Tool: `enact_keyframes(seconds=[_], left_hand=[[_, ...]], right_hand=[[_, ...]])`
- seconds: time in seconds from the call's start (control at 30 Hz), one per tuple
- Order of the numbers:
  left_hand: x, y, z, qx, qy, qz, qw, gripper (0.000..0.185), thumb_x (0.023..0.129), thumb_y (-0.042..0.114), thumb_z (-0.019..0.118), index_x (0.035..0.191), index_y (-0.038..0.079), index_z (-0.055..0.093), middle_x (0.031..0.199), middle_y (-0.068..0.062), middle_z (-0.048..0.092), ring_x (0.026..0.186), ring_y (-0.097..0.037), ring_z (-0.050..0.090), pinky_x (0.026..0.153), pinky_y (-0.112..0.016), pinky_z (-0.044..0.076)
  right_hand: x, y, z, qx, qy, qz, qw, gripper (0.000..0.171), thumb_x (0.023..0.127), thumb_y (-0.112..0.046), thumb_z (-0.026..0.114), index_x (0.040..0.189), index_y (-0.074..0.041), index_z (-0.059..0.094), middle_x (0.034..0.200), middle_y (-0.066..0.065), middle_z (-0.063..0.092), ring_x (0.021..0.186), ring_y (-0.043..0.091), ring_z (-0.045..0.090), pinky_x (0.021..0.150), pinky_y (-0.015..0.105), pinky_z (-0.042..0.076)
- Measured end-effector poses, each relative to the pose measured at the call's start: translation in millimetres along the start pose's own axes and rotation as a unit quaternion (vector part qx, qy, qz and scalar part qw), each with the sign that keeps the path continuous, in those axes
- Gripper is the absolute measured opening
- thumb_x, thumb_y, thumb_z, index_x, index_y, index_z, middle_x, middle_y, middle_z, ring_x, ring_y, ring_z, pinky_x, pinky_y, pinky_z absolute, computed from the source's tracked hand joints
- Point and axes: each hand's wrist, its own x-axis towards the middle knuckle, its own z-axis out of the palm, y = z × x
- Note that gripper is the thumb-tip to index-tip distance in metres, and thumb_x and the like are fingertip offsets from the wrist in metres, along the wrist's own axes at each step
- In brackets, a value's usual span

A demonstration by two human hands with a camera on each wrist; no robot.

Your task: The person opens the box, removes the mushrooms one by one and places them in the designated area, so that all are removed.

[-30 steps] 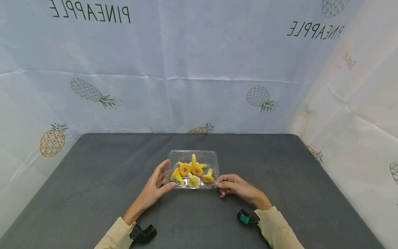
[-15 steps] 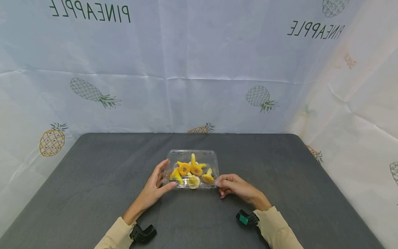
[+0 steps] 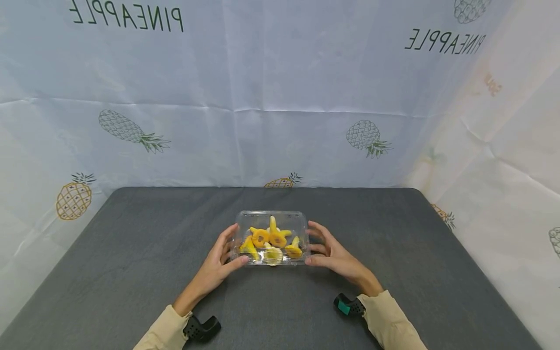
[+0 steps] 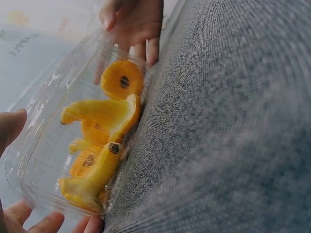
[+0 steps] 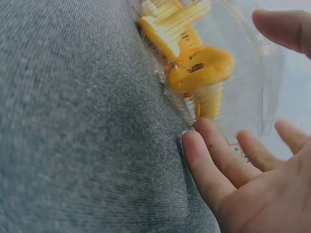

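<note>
A clear plastic clamshell box point(image 3: 293, 221) stands on the dark grey table point(image 3: 175, 228), its lid down. Several yellow-orange, trumpet-shaped mushrooms point(image 3: 277, 239) lie inside, some with a dark mark at the centre. At the box's left side, my left hand point(image 3: 215, 267) holds it, thumb by the front corner and fingers along the end. My right hand point(image 3: 337, 255) lies at the right side, fingers spread and fairly straight. Its fingertips point(image 5: 194, 141) meet the lower edge of the box in the right wrist view, while the thumb point(image 5: 282, 26) stands off the lid.
A pale curtain point(image 3: 280, 73) printed with pineapples hangs behind the table and along its sides. Black wrist devices point(image 3: 201, 329) sit at both beige cuffs.
My right hand has let go of the box's front right corner, which it was pinching, and has spread its fingers along the right side. The left hand and box stay put.
</note>
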Motion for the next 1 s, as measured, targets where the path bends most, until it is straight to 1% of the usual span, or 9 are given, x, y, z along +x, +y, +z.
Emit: enact_keyframes(seconds=[0.07,0.2,0.37,0.5,0.6,0.77,0.87,1.0], left_hand=[[0.4,0.1,0.1,-0.002,-0.001,0.001,1.0,0.078,0.097,0.013,0.062,0.159,0.008,0.014,0.164,-0.022,0.016,0.143,-0.05,0.032,0.111,-0.07,0.032],[0.5,-0.3,-0.4,-0.005,-0.005,0.004,1.0,0.08,0.097,0.012,0.063,0.159,0.007,0.013,0.163,-0.023,0.016,0.143,-0.051,0.032,0.11,-0.07,0.032],[0.0,-0.1,-0.5,-0.012,-0.006,0.006,0.9999,0.087,0.095,0.011,0.066,0.16,0.009,0.008,0.163,-0.024,0.018,0.142,-0.05,0.033,0.11,-0.068,0.034],[0.2,-0.2,-0.3,-0.004,-0.001,0.006,1.0,0.094,0.093,0.011,0.068,0.16,0.009,0.004,0.162,-0.026,0.019,0.141,-0.05,0.036,0.109,-0.065,0.037],[0.4,-0.3,0.2,0.004,0.0,-0.002,1.0,0.093,0.092,0.012,0.07,0.16,0.008,0.006,0.162,-0.025,0.02,0.142,-0.048,0.036,0.11,-0.062,0.037],[0.0,0.8,0.7,0.003,-0.006,-0.012,0.9999,0.09,0.092,0.013,0.07,0.16,0.006,0.011,0.163,-0.023,0.018,0.143,-0.047,0.035,0.112,-0.06,0.036],[0.2,1.7,0.6,-0.004,-0.01,-0.017,0.9998,0.089,0.093,0.013,0.07,0.159,0.006,0.011,0.164,-0.023,0.016,0.144,-0.048,0.033,0.114,-0.059,0.034],[1.1,1.7,0.3,-0.013,-0.014,-0.019,0.9996,0.087,0.094,0.013,0.069,0.159,0.005,0.012,0.164,-0.023,0.016,0.146,-0.048,0.03,0.115,-0.058,0.032]], right_hand=[[0.3,-0.2,0.4,0.005,-0.004,-0.015,1.0,0.088,0.094,-0.015,0.069,0.16,-0.016,0.01,0.166,0.018,0.009,0.145,0.048,0.03,0.109,0.049,0.048],[-0.1,-0.5,0.5,0.002,-0.007,-0.034,0.999,0.085,0.093,-0.014,0.069,0.159,-0.011,0.015,0.166,0.019,0.009,0.145,0.048,0.029,0.111,0.048,0.046],[-0.9,-1.4,0.2,0.0,-0.005,-0.03,1.0,0.085,0.094,-0.014,0.069,0.159,-0.011,0.016,0.166,0.018,0.01,0.146,0.047,0.03,0.111,0.046,0.046],[-1.2,-3.3,0.5,0.002,0.001,-0.026,1.0,0.084,0.095,-0.016,0.068,0.16,-0.012,0.015,0.166,0.015,0.011,0.146,0.046,0.031,0.11,0.049,0.046],[-1.0,-4.9,1.5,-0.002,0.01,-0.024,1.0,0.082,0.096,-0.019,0.067,0.16,-0.014,0.016,0.166,0.014,0.011,0.146,0.045,0.031,0.109,0.053,0.046],[0.2,-5.6,3.0,-0.009,0.026,-0.018,0.999,0.08,0.096,-0.02,0.066,0.159,-0.016,0.017,0.166,0.012,0.012,0.146,0.044,0.032,0.11,0.054,0.045],[1.4,-5.4,4.1,-0.016,0.035,-0.027,0.999,0.08,0.096,-0.019,0.066,0.16,-0.017,0.017,0.167,0.011,0.011,0.146,0.044,0.031,0.11,0.053,0.045],[4.3,-5.0,6.3,-0.037,0.05,-0.059,0.996,0.08,0.097,-0.017,0.066,0.16,-0.015,0.017,0.167,0.013,0.008,0.147,0.045,0.029,0.111,0.055,0.044]])
